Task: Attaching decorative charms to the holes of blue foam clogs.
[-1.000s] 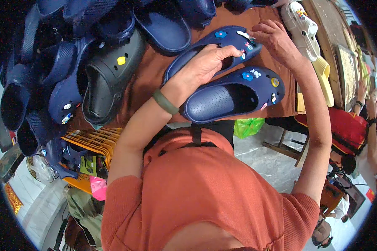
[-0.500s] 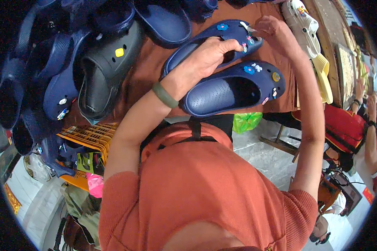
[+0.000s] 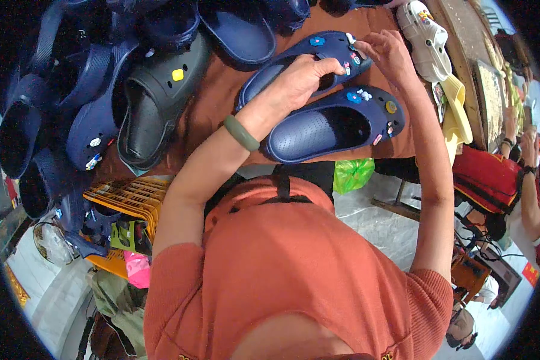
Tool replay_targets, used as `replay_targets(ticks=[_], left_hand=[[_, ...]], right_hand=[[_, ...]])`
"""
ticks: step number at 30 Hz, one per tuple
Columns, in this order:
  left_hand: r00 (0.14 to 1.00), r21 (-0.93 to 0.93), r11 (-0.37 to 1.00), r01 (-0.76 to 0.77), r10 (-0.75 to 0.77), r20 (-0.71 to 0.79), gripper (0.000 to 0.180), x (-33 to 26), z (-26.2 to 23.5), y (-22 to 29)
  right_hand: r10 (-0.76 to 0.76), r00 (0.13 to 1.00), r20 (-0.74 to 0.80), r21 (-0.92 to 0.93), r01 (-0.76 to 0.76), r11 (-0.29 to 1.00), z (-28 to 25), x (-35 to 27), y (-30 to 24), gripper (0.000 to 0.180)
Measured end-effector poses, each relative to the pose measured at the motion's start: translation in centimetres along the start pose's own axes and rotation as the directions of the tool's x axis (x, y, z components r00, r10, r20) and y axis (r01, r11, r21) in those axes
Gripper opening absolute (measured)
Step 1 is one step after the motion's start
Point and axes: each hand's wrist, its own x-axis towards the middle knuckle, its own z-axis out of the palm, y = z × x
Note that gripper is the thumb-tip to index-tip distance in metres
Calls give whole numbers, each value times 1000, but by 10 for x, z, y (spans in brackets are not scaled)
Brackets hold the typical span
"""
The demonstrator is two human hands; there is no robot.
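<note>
A navy clog with charms [image 3: 333,52] lies slanted on the brown cloth [image 3: 213,99]. My left hand [image 3: 300,83] grips it, fingers inside the opening and thumb over its upper. At its toe, my right hand [image 3: 393,59] has thumb and fingertips pinched against a small white shoe charm [image 3: 350,39]. A blue flower charm [image 3: 317,41] sits farther back on the same upper. Nearer me lies the matching navy clog [image 3: 315,137], also with several charms, touched by neither hand. The fingers inside the held clog are hidden.
A black clog [image 3: 147,123] with a yellow charm lies left, beside a heap of navy clogs [image 3: 90,129]. White clogs [image 3: 426,45] and a pale yellow shoe [image 3: 458,114] line the right edge. Below are an orange crate [image 3: 135,198] and a green bag [image 3: 353,175]. Another person's arms show far right.
My right hand has come down slightly, its fingertips now closed at the white charm. My left hand keeps its hold on the clog. The view has shifted slightly.
</note>
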Motion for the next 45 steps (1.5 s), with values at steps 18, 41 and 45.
replay_targets(ticks=[18, 41, 45], left_hand=[[996, 277, 958, 74, -84, 23, 13, -25, 28, -2], [982, -324, 937, 131, -78, 171, 48, 23, -4, -3], [982, -307, 942, 134, -86, 168, 49, 24, -3, -1]], right_hand=[[85, 725, 683, 557, -593, 582, -23, -4, 13, 69], [-277, 946, 172, 464, 170, 869, -10, -20, 29, 31], [-256, 964, 72, 364, 213, 907, -5, -18, 22, 24]])
